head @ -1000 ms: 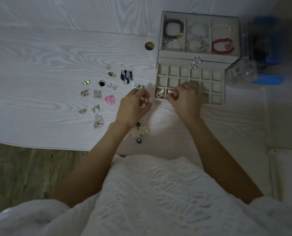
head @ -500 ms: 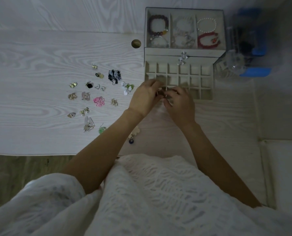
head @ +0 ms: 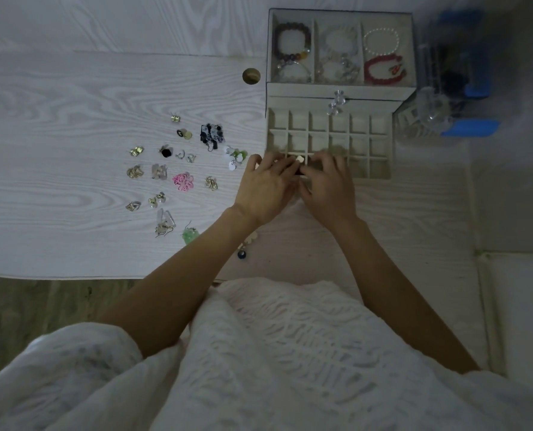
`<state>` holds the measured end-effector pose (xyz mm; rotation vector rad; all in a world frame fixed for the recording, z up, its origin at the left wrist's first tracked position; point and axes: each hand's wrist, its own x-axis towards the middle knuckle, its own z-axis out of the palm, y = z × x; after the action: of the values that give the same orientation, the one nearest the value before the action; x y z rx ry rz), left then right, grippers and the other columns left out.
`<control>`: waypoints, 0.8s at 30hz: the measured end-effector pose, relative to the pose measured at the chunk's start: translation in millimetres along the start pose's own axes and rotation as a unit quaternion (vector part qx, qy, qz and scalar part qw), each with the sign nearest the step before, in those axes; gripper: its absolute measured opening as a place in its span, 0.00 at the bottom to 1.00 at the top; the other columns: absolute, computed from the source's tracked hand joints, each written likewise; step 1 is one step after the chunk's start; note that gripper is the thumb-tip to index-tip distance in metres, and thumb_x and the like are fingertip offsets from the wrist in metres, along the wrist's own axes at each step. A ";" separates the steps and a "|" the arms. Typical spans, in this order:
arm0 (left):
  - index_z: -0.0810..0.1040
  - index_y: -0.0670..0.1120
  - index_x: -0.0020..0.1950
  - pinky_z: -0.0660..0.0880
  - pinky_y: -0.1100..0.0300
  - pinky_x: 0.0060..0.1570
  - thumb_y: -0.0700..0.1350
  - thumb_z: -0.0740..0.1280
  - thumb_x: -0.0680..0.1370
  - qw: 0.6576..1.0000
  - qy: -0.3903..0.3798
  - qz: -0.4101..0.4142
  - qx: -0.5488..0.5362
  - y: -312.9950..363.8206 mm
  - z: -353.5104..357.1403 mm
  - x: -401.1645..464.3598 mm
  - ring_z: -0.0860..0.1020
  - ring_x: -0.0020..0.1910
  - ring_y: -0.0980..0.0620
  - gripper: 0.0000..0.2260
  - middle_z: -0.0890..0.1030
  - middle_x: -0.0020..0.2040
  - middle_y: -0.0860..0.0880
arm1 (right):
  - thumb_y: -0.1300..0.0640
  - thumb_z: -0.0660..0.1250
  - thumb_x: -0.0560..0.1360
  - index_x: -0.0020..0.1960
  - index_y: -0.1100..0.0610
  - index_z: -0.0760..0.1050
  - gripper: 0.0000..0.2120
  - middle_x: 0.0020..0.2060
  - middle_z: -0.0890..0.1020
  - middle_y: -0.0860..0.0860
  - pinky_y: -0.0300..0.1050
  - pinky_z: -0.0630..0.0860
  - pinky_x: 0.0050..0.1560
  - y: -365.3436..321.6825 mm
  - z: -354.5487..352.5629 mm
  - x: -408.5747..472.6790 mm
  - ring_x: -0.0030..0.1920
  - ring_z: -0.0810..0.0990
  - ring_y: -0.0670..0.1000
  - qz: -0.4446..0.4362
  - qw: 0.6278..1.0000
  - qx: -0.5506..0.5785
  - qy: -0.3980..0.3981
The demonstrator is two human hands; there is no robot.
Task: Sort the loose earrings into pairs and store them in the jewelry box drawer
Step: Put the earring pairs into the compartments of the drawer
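Observation:
The jewelry box (head: 340,90) stands at the back right of the table, and its gridded drawer (head: 380,144) is pulled out toward me. My left hand (head: 268,186) and my right hand (head: 329,188) meet over the drawer's front-left compartments. Their fingertips pinch a small pale earring (head: 299,159) between them, and the hands hide what lies in those compartments. Loose earrings lie to the left: a pink flower (head: 182,181), a black-and-white pair (head: 211,135), a green-and-white cluster (head: 236,155) and several gold ones (head: 134,172). A pale flower earring with a blue bead (head: 247,244) peeks out from under my left forearm.
The box's top tray holds bracelets (head: 291,42). A clear organiser with blue parts (head: 455,88) stands right of the box. A round cable hole (head: 251,76) sits left of it. The table's front edge (head: 72,276) runs just before my lap.
My left hand moved right from the green-and-white earrings to join my right hand. Both hands now sit together over the drawer's front row.

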<state>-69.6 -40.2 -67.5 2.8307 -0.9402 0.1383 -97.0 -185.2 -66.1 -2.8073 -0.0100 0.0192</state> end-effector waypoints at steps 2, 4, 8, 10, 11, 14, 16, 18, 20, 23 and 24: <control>0.80 0.48 0.55 0.67 0.54 0.49 0.51 0.57 0.75 0.999 0.017 -0.016 -0.028 -0.6 -0.9 -2.2 0.77 0.54 0.47 0.16 0.82 0.54 0.51 | 0.54 0.63 0.74 0.52 0.57 0.80 0.12 0.55 0.76 0.56 0.49 0.66 0.57 -0.6 -2.5 1.3 0.56 0.71 0.59 -0.009 1.000 -0.003 -0.002; 0.81 0.48 0.53 0.70 0.53 0.47 0.49 0.57 0.75 0.996 0.035 -0.039 -0.076 -2.3 -3.2 -2.7 0.77 0.53 0.47 0.15 0.82 0.53 0.51 | 0.55 0.62 0.74 0.50 0.59 0.80 0.11 0.52 0.77 0.56 0.49 0.68 0.54 -2.3 -5.9 1.6 0.53 0.73 0.58 -0.012 0.999 0.012 0.032; 0.81 0.49 0.50 0.68 0.55 0.46 0.46 0.58 0.74 0.996 0.045 -0.038 -0.067 -5.5 -3.7 -4.0 0.77 0.49 0.46 0.13 0.82 0.49 0.52 | 0.58 0.60 0.73 0.52 0.58 0.79 0.11 0.50 0.78 0.55 0.49 0.71 0.50 -5.2 -8.1 4.5 0.50 0.73 0.57 -0.015 0.997 0.024 0.074; 0.82 0.49 0.50 0.63 0.57 0.46 0.47 0.58 0.73 0.998 0.034 -0.023 -0.049 -5.6 -2.6 -4.0 0.77 0.49 0.46 0.14 0.82 0.48 0.52 | 0.58 0.59 0.73 0.50 0.58 0.80 0.12 0.50 0.77 0.56 0.50 0.72 0.51 -4.3 -5.3 6.0 0.50 0.74 0.58 -0.014 0.998 0.006 0.066; 0.82 0.49 0.50 0.61 0.58 0.45 0.47 0.58 0.73 0.999 0.029 -0.019 -0.039 -5.2 -2.4 -3.4 0.77 0.49 0.46 0.14 0.82 0.48 0.52 | 0.57 0.59 0.73 0.50 0.58 0.80 0.13 0.49 0.77 0.57 0.50 0.72 0.51 -3.8 -4.0 6.3 0.50 0.74 0.58 -0.009 0.998 0.003 0.061; 0.82 0.49 0.50 0.60 0.58 0.45 0.47 0.57 0.74 0.999 0.019 -0.024 -0.031 -4.9 -1.2 -1.3 0.76 0.48 0.46 0.15 0.82 0.48 0.52 | 0.57 0.59 0.74 0.54 0.58 0.79 0.14 0.50 0.76 0.58 0.50 0.69 0.53 -3.7 -3.4 6.0 0.50 0.73 0.59 -0.003 0.999 0.010 0.050; 0.82 0.47 0.50 0.65 0.56 0.45 0.47 0.56 0.74 0.998 0.029 -0.023 -0.060 -5.6 -3.5 -1.3 0.76 0.48 0.45 0.15 0.82 0.48 0.50 | 0.56 0.58 0.74 0.57 0.58 0.77 0.16 0.52 0.76 0.58 0.50 0.69 0.54 -4.1 -6.3 3.5 0.52 0.73 0.59 -0.014 0.999 0.009 0.043; 0.82 0.44 0.48 0.72 0.54 0.43 0.45 0.57 0.74 0.992 0.052 -0.026 -0.113 -6.5 -12.5 -3.1 0.77 0.44 0.44 0.14 0.82 0.46 0.47 | 0.57 0.59 0.73 0.58 0.59 0.76 0.16 0.52 0.76 0.58 0.49 0.69 0.54 -4.6 -10.5 -1.0 0.52 0.73 0.59 -0.032 0.998 0.018 0.056; 0.81 0.43 0.45 0.73 0.54 0.40 0.44 0.59 0.75 0.983 0.076 -0.061 -0.157 -6.8 -26.9 -12.7 0.78 0.38 0.45 0.12 0.82 0.42 0.46 | 0.60 0.61 0.73 0.57 0.60 0.77 0.14 0.52 0.77 0.58 0.49 0.70 0.54 -8.0 -12.5 -10.0 0.53 0.74 0.59 -0.050 0.995 0.046 0.069; 0.77 0.44 0.46 0.73 0.54 0.38 0.45 0.60 0.76 0.968 0.091 -0.155 -0.174 -9.6 -49.3 -41.0 0.78 0.33 0.49 0.08 0.81 0.40 0.49 | 0.62 0.62 0.73 0.51 0.60 0.79 0.10 0.46 0.80 0.57 0.48 0.71 0.50 -19.3 -12.4 -24.9 0.48 0.77 0.58 -0.088 0.990 0.104 0.039; 0.76 0.45 0.47 0.73 0.55 0.38 0.46 0.60 0.76 0.963 0.069 -0.185 -0.184 -12.5 -53.1 -50.7 0.79 0.35 0.50 0.07 0.81 0.42 0.50 | 0.62 0.63 0.73 0.51 0.60 0.80 0.09 0.44 0.80 0.56 0.46 0.70 0.48 -24.4 -11.0 -28.9 0.47 0.77 0.57 -0.092 0.988 0.123 0.005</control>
<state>-104.6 8.8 -23.6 2.5508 -0.3503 0.1007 -125.9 -166.0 -47.4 -2.5476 -0.2477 -0.0353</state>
